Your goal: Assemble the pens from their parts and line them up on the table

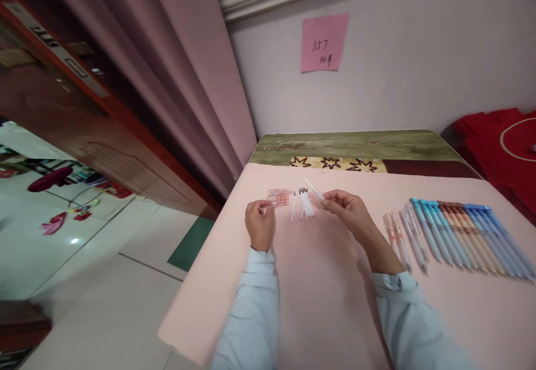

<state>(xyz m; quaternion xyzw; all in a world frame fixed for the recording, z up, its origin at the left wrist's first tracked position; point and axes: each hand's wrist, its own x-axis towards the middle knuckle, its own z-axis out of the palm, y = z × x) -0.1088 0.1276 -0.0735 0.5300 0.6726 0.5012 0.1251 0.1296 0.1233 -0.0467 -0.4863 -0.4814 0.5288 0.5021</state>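
My right hand pinches a slim white pen refill, which slants up and left from the fingertips. Below it lies a small pile of white refills with black tips, and one single refill sits apart to the left. My left hand is closed at the near left of a group of clear pen barrels with a pink-orange print. Its fingertips touch or nearly touch the barrels, and whatever may be between them is too small to make out.
On the right of the pink-covered table lie rows of blue and brown pens, with clear pens beside them. A red cloth is at the far right. The wall bears a pink note. A curtain and wooden door stand left.
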